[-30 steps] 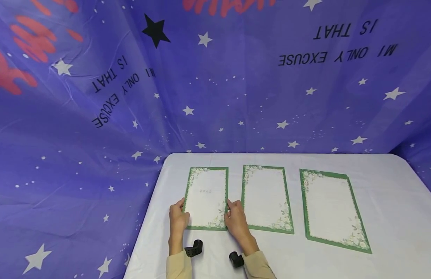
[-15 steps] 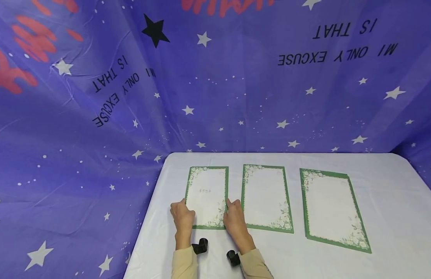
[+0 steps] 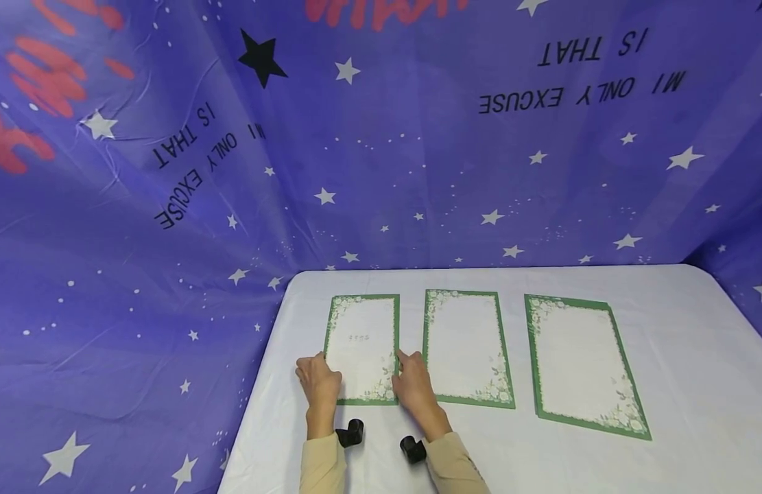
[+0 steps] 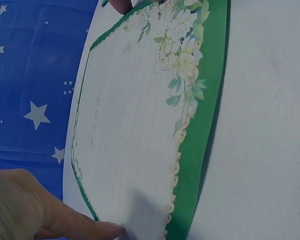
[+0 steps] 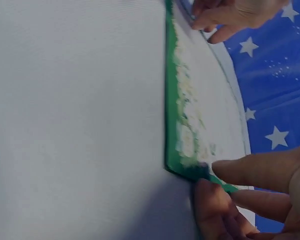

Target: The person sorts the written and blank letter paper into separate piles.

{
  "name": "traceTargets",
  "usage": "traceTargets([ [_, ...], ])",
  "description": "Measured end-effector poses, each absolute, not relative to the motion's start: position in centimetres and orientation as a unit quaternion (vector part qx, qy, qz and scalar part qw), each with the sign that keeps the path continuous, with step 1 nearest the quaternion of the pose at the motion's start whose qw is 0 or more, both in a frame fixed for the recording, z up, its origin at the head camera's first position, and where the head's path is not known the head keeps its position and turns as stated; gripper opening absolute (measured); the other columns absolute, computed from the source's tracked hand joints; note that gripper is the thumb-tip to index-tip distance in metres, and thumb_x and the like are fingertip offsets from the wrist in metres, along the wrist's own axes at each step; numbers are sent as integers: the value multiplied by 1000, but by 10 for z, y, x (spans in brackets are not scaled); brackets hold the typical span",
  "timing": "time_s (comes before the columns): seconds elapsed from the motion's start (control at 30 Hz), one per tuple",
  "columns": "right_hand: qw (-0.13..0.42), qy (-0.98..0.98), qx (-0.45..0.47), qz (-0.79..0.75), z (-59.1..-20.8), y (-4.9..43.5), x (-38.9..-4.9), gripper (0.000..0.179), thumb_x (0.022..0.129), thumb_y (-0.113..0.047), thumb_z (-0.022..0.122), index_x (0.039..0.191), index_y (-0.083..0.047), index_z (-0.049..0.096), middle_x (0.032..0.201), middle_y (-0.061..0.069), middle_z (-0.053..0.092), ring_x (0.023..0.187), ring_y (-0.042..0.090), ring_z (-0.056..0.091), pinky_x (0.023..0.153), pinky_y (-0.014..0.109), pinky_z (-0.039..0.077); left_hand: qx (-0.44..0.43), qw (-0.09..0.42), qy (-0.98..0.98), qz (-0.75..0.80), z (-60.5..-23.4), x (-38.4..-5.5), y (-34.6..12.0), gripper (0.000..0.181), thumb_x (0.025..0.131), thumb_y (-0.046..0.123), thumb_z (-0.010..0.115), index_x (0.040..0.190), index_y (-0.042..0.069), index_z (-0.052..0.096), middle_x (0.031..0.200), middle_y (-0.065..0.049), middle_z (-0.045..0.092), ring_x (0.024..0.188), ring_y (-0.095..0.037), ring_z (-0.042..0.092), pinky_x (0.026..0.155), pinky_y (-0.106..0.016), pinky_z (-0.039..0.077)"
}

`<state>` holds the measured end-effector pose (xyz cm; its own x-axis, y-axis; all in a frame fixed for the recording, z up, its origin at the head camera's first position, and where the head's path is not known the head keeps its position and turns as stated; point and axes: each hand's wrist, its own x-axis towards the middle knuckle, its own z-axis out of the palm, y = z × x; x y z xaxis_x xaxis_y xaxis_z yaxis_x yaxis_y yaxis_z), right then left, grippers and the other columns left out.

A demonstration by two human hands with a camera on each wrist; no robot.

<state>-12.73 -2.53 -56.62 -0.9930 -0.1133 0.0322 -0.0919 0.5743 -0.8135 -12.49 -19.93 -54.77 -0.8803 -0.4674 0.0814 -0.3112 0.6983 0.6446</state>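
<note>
A sheet of green-bordered floral letter paper (image 3: pixel 362 363) lies at the left of the table, with small faint writing near its middle. At its lower left side my left hand (image 3: pixel 320 384) holds the edge; its digit reaches onto the page in the left wrist view. Opposite, my right hand (image 3: pixel 415 385) pinches the lower right edge. The right wrist view shows the right thumb (image 5: pixel 255 170) over the page near the corner, with the other fingers at and below the green edge.
Two similar bordered papers lie to the right, a middle one (image 3: pixel 463 350) and a right one (image 3: pixel 581 363) whose layers are slightly offset. All are on a white-covered table (image 3: pixel 683 357). A purple starred cloth (image 3: pixel 381 171) hangs behind. Black devices (image 3: pixel 413 449) sit at both wrists.
My left hand has shifted slightly right and turned, its thumb lying further over the sheet's left side. My right hand stays at the right edge. The head view has shifted a little.
</note>
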Motion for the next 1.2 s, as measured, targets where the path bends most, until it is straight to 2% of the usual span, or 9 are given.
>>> traceTargets([
  [0.13, 15, 869, -57, -492, -562, -15, -130, 47, 82, 14, 68, 126, 24, 60, 83, 8, 49, 73, 14, 41, 64, 28, 39, 209, 129, -912, -328, -549, -129, -194, 41, 68, -23, 63, 109, -23, 67, 102, -36, 50, 97, -48, 48, 87, -60, 43],
  [0.33, -8, 859, -46, -510, -562, 0, -137, 41, 82, 12, 66, 121, 23, 64, 85, 10, 58, 76, 14, 48, 70, 31, 46, 186, 118, -901, -375, -552, -141, -175, 58, 69, -26, 62, 128, -23, 60, 119, -38, 50, 113, -52, 49, 95, -63, 43],
  [0.5, -33, 865, -18, -501, -557, 18, -144, 33, 83, 11, 64, 114, 19, 69, 85, 10, 59, 76, 17, 51, 73, 34, 49, 149, 88, -882, -439, -548, -151, -148, 51, 79, -19, 59, 130, -21, 60, 124, -35, 50, 119, -51, 49, 104, -60, 42],
  [0.6, -39, 867, -6, -496, -556, 32, -148, 32, 83, 10, 62, 112, 17, 70, 85, 11, 59, 77, 17, 51, 73, 34, 49, 130, 64, -872, -468, -546, -158, -132, 45, 86, -13, 61, 131, -19, 60, 120, -32, 53, 114, -47, 53, 103, -58, 44],
  [0.77, -52, 875, 14, -481, -557, 58, -157, 34, 81, 9, 61, 113, 16, 70, 87, 12, 59, 78, 21, 54, 74, 37, 49, 94, 28, -872, -480, -544, -168, -107, 40, 92, -8, 63, 131, -19, 60, 107, -23, 57, 95, -32, 54, 88, -51, 51],
  [0.83, -59, 881, 25, -468, -557, 69, -160, 33, 81, 8, 62, 112, 16, 70, 87, 13, 59, 79, 24, 55, 74, 39, 48, 79, 17, -873, -482, -543, -171, -98, 40, 93, -6, 63, 131, -20, 60, 106, -22, 57, 95, -31, 54, 87, -50, 51],
  [0.97, -67, 894, 52, -440, -558, 92, -164, 32, 83, 7, 65, 113, 16, 70, 93, 21, 60, 86, 35, 57, 79, 48, 49, 57, -2, -873, -484, -544, -174, -85, 41, 94, -1, 63, 130, -21, 59, 112, -26, 59, 103, -39, 59, 95, -54, 50],
  [1.03, -68, 900, 65, -425, -559, 101, -164, 32, 84, 5, 65, 114, 16, 70, 101, 28, 60, 94, 44, 56, 86, 55, 47, 48, -5, -873, -486, -544, -174, -80, 42, 94, 0, 64, 129, -22, 59, 116, -30, 60, 111, -45, 59, 101, -56, 48],
  [1.2, -77, 911, 101, -393, -562, 120, -161, 37, 86, 2, 65, 120, 17, 68, 117, 38, 54, 112, 55, 49, 95, 62, 42, 29, -6, -873, -487, -546, -177, -69, 40, 93, -1, 64, 126, -25, 60, 125, -40, 58, 128, -55, 51, 110, -59, 41],
])
